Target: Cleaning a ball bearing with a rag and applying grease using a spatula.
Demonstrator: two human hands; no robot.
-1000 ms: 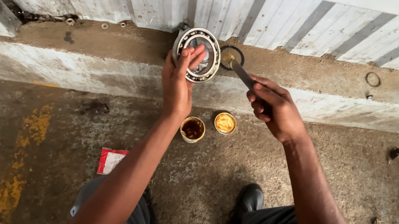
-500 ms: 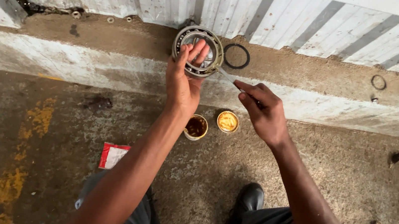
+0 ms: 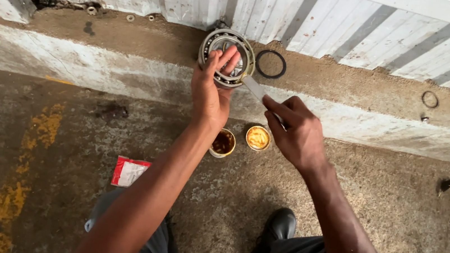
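Observation:
My left hand point(image 3: 212, 91) holds a large round metal ball bearing point(image 3: 227, 59) upright, with fingers across its centre, above a concrete ledge point(image 3: 132, 48). My right hand point(image 3: 292, 131) pinches a thin flat stick point(image 3: 253, 87) whose tip points at the bearing's lower right rim. Below the hands, on the ground, stand a small open tin point(image 3: 223, 143) with dark brown grease and its lid point(image 3: 258, 138) holding yellowish grease.
A black rubber ring point(image 3: 271, 64) lies on the ledge right of the bearing, a smaller ring point(image 3: 430, 99) farther right, and small washers point(image 3: 130, 18) at left. White corrugated sheeting point(image 3: 360, 29) rises behind. A red-and-white packet point(image 3: 129, 172) and my black shoe point(image 3: 275, 234) are on the concrete floor.
My right hand, which was lowered half a second ago, has brought the stick back up to the bearing's lower right rim. The left hand keeps the bearing in place.

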